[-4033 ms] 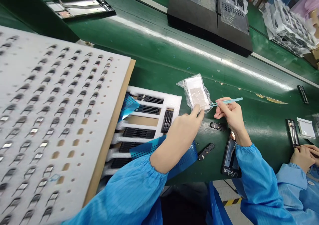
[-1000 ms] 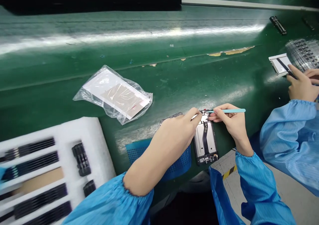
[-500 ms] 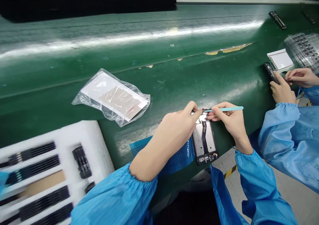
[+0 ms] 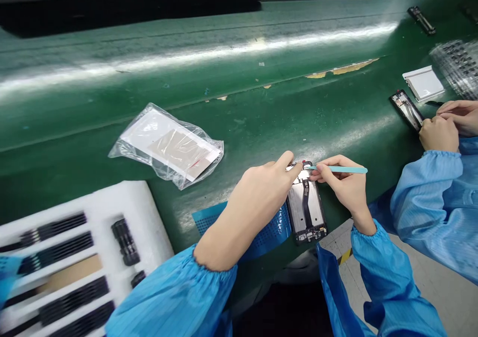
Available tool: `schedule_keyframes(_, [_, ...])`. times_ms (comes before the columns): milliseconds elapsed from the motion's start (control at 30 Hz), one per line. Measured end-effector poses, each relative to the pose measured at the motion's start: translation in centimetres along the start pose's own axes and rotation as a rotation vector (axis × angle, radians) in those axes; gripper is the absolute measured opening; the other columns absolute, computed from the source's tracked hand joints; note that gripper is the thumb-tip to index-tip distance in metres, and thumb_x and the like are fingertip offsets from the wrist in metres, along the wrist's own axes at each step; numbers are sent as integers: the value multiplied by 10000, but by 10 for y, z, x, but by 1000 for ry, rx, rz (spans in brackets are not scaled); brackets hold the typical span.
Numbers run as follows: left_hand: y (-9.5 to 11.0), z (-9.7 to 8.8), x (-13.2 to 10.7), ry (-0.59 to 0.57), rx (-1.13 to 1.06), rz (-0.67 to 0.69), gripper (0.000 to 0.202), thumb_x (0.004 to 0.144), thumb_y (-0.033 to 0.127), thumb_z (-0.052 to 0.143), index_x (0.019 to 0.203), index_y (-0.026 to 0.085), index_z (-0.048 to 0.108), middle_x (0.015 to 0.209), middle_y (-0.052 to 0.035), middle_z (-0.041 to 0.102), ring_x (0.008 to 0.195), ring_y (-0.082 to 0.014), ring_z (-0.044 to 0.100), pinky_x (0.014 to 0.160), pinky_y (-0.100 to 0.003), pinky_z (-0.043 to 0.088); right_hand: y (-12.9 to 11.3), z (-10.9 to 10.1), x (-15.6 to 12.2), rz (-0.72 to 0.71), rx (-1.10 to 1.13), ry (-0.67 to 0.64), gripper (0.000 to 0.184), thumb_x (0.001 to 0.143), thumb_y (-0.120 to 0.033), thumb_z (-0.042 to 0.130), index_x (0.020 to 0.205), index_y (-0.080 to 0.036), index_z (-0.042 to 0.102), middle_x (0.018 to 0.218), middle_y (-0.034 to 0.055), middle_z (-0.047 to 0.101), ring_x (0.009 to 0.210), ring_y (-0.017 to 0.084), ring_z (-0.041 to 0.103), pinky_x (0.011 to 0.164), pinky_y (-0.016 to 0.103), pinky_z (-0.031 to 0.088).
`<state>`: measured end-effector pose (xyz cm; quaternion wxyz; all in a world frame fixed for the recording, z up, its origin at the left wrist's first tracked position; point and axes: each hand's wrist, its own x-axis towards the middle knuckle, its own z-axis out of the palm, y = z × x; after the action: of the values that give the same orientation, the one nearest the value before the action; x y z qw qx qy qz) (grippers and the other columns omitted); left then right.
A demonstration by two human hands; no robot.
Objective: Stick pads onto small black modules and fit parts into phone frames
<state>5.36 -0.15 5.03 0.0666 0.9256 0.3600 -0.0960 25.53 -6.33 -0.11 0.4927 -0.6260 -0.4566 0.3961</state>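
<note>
The opened phone body [image 4: 315, 207] lies flat on the green bench top [image 4: 261, 118], between the two hands, its long axis running away from the person with the far end leaning slightly left. Both hands meet at that far end. The left hand [image 4: 263, 187] comes from the left, thumb and forefinger drawn close together over the far left corner; whether they pinch anything cannot be told. The right hand [image 4: 341, 177], at the right edge, has its fingers closed around pale blue tweezers [image 4: 347, 169], which lie nearly crosswise to the phone, tips pointing left over its far end. Neither hand is clearly nearer, and the black ribbon cable [image 4: 306, 207] runs lengthwise toward the near end, untouched
</note>
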Motion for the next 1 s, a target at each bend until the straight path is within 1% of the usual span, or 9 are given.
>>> schedule_keyframes(200, [-1, 0, -1, 5, -54, -20, 329, 1111, 163, 560, 1399, 247, 696, 1265, -71, 712, 746, -189, 725, 557, -305, 409, 1, 0, 0, -31, -80, -19, 180, 982, -393, 820, 908, -231, 795, 860, 24, 838, 809, 242, 855, 704, 305, 684])
schedule_keyframes(333, [-1, 0, 0, 8, -72, -28, 346, 1117, 175, 558, 1426, 256, 691, 1272, -73, 713, 749, -187, 721, 566, -299, 414, -1, -1, -1, -65, -138, -25, 120, 983, -332, 797, 907, -239, 794, 865, 2, 836, 798, 222, 844, 701, 295, 655])
schedule_keyframes(433, [-1, 1, 0, 5, -57, -20, 360, 1117, 179, 560, 1446, 263, 681, 1282, -68, 712, 748, -191, 724, 565, -305, 418, -2, -1, -2, -96, -179, -18, 113, 986, -316, 778, 904, -239, 790, 855, -5, 835, 782, 211, 832, 699, 297, 635])
schedule_keyframes(567, [-1, 2, -1, 12, -51, -18, 339, 1117, 180, 560, 1422, 254, 689, 1266, -66, 712, 738, -189, 723, 560, -308, 416, -5, 0, -2, -189, -273, -11, 101, 987, -281, 758, 902, -240, 793, 845, -12, 833, 777, 196, 810, 739, 308, 617])
schedule_keyframes(767, [-1, 5, -1, 31, -56, -21, 332, 1113, 186, 573, 1417, 253, 686, 1274, -69, 710, 737, -188, 722, 560, -300, 421, -7, 2, -3, -294, -315, -14, 105, 1004, -249, 743, 911, -238, 791, 861, -17, 831, 763, 178, 795, 718, 300, 593])
schedule_keyframes(1000, [-1, 6, 0, 27, -22, -19, 320, 1121, 203, 569, 1415, 249, 687, 1280, -68, 716, 748, -197, 739, 551, -310, 422, -10, 3, -4, -406, -364, -40, 121, 1022, -188, 719, 922, -225, 776, 868, -6, 830, 765, 170, 794, 718, 283, 594])
